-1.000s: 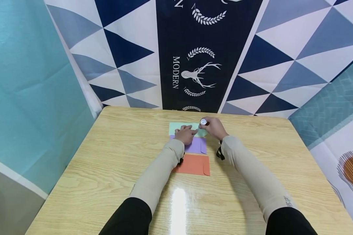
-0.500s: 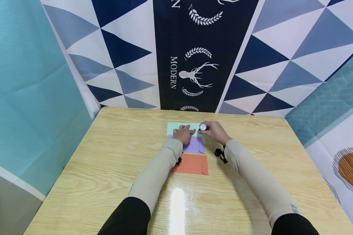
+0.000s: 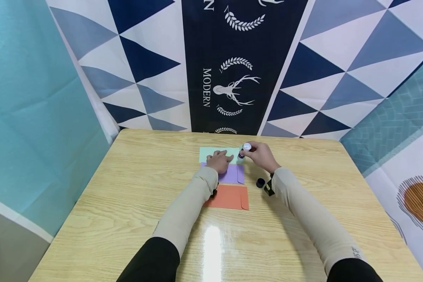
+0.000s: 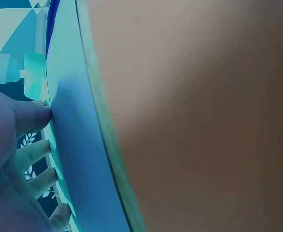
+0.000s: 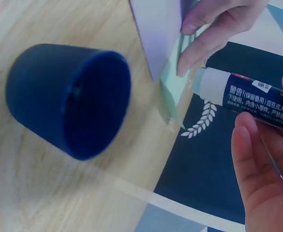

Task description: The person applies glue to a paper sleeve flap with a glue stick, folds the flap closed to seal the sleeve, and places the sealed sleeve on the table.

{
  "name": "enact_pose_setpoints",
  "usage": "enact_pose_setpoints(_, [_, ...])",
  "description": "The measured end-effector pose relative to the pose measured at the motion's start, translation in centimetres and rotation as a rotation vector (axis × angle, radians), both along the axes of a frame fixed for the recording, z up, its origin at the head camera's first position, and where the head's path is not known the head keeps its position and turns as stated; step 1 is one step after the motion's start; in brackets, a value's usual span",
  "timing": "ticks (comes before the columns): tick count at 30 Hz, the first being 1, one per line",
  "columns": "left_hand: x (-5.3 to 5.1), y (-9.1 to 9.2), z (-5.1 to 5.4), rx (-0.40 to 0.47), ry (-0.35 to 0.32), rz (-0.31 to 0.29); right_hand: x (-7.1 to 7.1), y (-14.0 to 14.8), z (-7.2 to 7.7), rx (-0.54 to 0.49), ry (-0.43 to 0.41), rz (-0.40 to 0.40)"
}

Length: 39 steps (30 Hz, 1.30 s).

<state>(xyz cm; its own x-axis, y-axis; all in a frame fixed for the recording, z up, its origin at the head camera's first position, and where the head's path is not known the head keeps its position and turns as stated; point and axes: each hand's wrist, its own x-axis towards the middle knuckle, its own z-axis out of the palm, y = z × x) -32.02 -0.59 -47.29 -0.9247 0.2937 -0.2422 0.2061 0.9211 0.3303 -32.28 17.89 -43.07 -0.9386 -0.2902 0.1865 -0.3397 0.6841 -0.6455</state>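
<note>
Gluing seems the step in hand; the left hand (image 3: pixel 219 161), fingers apart, presses on the mint envelope (image 3: pixel 205 154); toward three o'clock from it, the right hand (image 3: pixel 263 156) has its fingers clamped on the glue stick (image 3: pixel 241 155); next probably calls for light strokes, envelope pinned flat.

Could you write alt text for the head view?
A person's right grip holds a glue stick at the right end of a green envelope; the left grip rests on it. Nearer lie a purple envelope, an orange envelope and a dark cap on the wooden table.
</note>
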Motion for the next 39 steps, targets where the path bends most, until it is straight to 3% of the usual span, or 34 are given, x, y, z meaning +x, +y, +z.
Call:
enact_pose_setpoints(7, [-0.2,0.1,-0.1,-0.005,-0.015,0.009,-0.9,-0.5,0.4,-0.014,0.032,-0.021])
enact_pose_setpoints(18, [-0.4,0.0,0.0,0.000,-0.042,0.022,-2.9,-1.2,-0.6,-0.017,0.022,-0.070])
enact_pose_setpoints(29, [-0.5,0.3,0.0,-0.021,-0.042,0.006,-3.6,-1.9,-1.3,-0.034,0.033,-0.066])
enact_pose_setpoints(39, [-0.7,0.2,-0.2,-0.011,-0.039,0.020,-3.6,-1.8,-2.0,0.028,0.026,-0.064])
